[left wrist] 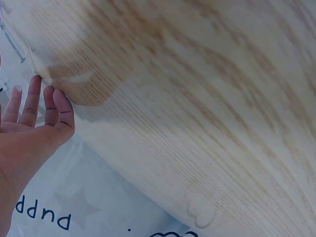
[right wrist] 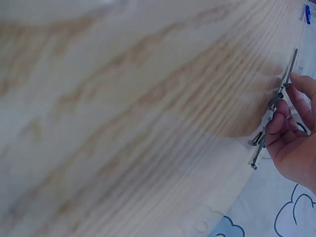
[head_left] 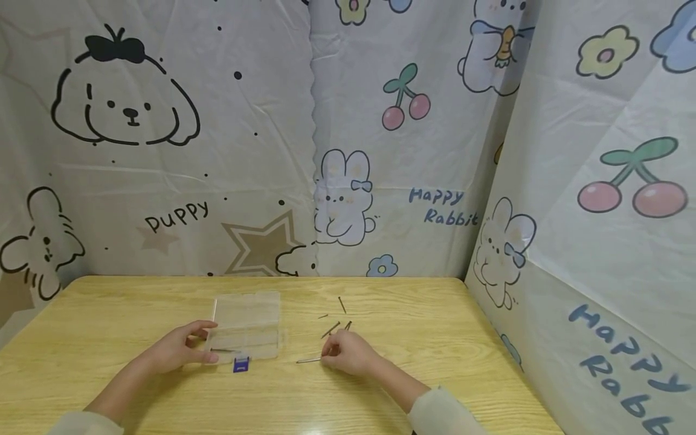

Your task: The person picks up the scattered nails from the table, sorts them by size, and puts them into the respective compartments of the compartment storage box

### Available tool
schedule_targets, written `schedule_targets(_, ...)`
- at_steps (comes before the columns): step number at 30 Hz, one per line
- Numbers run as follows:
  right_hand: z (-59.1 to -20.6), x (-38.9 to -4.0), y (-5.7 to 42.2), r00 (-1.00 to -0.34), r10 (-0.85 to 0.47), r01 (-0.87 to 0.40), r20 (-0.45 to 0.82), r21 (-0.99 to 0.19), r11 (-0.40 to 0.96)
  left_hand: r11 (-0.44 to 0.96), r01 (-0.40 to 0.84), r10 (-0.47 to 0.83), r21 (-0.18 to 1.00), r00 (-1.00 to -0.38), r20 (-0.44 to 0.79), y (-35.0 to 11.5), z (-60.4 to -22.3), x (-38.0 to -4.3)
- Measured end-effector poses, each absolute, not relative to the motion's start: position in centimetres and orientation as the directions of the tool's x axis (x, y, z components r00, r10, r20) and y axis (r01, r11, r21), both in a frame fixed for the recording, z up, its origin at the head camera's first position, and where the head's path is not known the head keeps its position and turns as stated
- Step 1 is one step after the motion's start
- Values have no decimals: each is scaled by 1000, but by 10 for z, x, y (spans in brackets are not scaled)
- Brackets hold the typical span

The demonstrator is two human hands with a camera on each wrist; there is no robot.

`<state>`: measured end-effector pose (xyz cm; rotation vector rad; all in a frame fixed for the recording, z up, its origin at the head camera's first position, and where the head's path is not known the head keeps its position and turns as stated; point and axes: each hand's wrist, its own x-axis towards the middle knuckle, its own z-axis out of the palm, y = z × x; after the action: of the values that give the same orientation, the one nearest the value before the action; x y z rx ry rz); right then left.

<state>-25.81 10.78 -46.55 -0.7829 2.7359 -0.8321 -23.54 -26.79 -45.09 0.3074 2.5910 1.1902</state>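
A clear plastic box (head_left: pixel 247 311) sits on the table left of centre, a blue clasp (head_left: pixel 241 364) at its front edge. One dark nail (head_left: pixel 224 350) lies inside near the front. My left hand (head_left: pixel 176 349) holds the box's left side, thumb at the front corner and fingers farther back. To the right of the box, my right hand (head_left: pixel 348 353) pinches the head end of a silver nail (head_left: pixel 309 360), its point toward the box. That nail (right wrist: pixel 293 66) also shows beyond the fingertips in the right wrist view.
Several loose nails lie just behind my right hand, among them a dark nail (head_left: pixel 330 329) and one farther back (head_left: pixel 342 305). The wood-grain table (head_left: pixel 413 314) ends at a printed cloth (head_left: pixel 261 133) behind and on the right.
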Motion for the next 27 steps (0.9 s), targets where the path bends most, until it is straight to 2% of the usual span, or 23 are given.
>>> schedule_targets(11, -465, -255, 104, -847, -532, -461, -4, -496, 736, 636, 75, 303, 768, -939, -160, -269, -452, -236)
schedule_targets(27, -464, -257, 101, -833, -551, -495, 42, -501, 710, 636, 78, 298, 768, -943, -151, -268, -452, -235)
